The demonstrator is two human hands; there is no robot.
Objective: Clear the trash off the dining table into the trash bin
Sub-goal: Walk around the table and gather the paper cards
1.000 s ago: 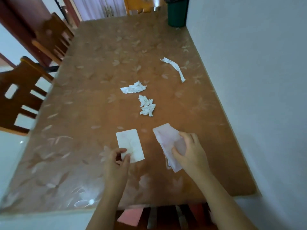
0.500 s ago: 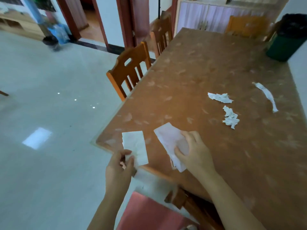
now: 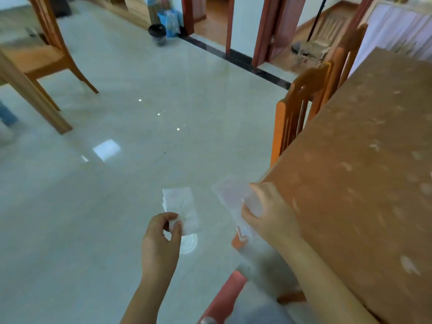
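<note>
No lettering, label, brand, number or sign can be read anywhere in the view. The two pale tissues show only blank, blurred surfaces, and the patterned counter top carries leaf-like marks, not writing.

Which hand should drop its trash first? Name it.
Neither is clearly favoured. The left hand pinches a folded tissue over the floor; the right hand grips a plastic wrapper beside the table corner. No bin is visible near either.
</note>
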